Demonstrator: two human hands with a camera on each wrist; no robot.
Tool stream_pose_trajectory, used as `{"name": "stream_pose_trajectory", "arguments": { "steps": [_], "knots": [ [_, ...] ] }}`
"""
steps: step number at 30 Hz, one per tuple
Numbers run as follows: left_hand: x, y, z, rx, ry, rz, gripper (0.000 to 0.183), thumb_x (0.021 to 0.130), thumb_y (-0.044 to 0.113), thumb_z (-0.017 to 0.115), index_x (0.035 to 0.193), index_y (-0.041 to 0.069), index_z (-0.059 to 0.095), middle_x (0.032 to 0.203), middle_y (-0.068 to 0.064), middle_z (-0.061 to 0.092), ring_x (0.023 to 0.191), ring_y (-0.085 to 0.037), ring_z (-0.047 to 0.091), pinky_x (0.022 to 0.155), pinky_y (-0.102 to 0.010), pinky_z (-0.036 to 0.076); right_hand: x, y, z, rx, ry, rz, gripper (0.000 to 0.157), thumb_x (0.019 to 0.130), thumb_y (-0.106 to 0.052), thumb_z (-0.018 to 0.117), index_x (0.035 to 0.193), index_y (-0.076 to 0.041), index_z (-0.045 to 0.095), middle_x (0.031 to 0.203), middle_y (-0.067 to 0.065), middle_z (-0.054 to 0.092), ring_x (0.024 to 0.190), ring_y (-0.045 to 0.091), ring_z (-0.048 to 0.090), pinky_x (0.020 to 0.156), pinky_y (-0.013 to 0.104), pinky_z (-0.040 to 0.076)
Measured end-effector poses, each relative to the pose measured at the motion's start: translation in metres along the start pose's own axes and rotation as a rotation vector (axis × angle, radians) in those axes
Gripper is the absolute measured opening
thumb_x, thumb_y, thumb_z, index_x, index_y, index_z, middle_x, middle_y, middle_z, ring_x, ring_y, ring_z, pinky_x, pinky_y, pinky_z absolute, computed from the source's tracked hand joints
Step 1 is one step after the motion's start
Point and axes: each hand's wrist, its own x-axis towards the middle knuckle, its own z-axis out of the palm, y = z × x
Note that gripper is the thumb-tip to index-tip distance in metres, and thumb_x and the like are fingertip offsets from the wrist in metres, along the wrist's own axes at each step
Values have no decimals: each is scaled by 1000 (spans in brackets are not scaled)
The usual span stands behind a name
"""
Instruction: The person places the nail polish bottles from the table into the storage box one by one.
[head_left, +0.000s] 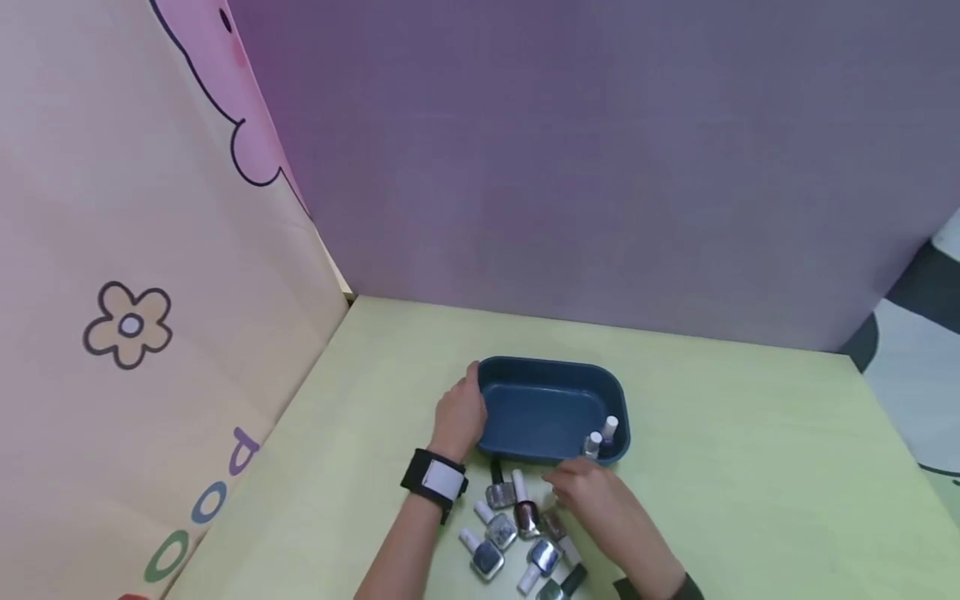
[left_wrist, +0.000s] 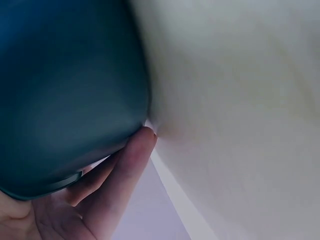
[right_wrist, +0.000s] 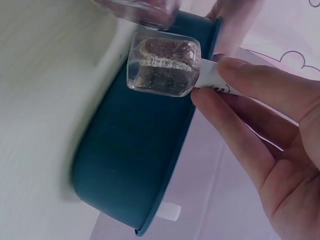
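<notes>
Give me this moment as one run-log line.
left hand: holds tray at left | right hand: pinches bottle by white cap | in tray: two bottles, near-right corner | on table: more bottles

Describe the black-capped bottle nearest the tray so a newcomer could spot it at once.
On the pale green table, find the blue tray, gripped at its left end by the left hand. At its near edge, towards the left, lies a silvery-grey bottle. Its black cap stands out from the white caps beside it; the other black-capped bottle lies farther away.
</notes>
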Motion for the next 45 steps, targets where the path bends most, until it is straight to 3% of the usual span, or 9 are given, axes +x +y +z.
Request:
{"name": "stream_pose_trajectory", "arguments": {
  "steps": [9,17,26,34,40,45],
  "knots": [
    [1,-5,-4,-15,-24,-35,50,89,12,49,137,7,35,85,-10,61,52,-16,46,48,-31,38,8,0,-10,145,90,76,19,76,-11,68,95,-15,67,91,-5,63,83,8,58,72,21,46],
    [0,-2,1,-23,-47,-4,49,91,14,46,138,7,34,88,-11,61,53,-16,48,48,-30,38,8,5,-23,161,146,96,22,77,-10,68,97,-17,66,94,-9,62,86,6,57,73,19,45],
    [0,0,-1,-14,-65,-21,50,92,14,46,139,7,32,89,-11,61,52,-15,47,48,-30,38,12,15,-31,170,218,93,22,77,-9,69,97,-16,65,96,-9,61,88,5,57,72,18,44],
    [0,-2,-3,-8,-57,-32,49,91,14,45,138,7,33,91,-11,62,57,-18,52,51,-31,41,17,24,-25,150,218,89,20,78,-8,67,97,-14,65,97,-7,61,91,8,57,76,20,45],
    [-3,-5,-5,4,-44,-36,49,91,13,46,138,6,33,90,-11,61,54,-17,50,50,-31,40,21,29,-17,145,226,72,21,77,-6,68,97,-12,65,97,-5,62,90,11,58,76,22,46],
    [-2,-3,-4,21,-45,-27,51,90,13,47,138,6,32,85,-9,60,51,-15,47,47,-30,38,20,35,-12,118,187,105,21,77,-6,68,97,-11,66,97,-3,63,90,14,59,77,26,46]
  ]
}}
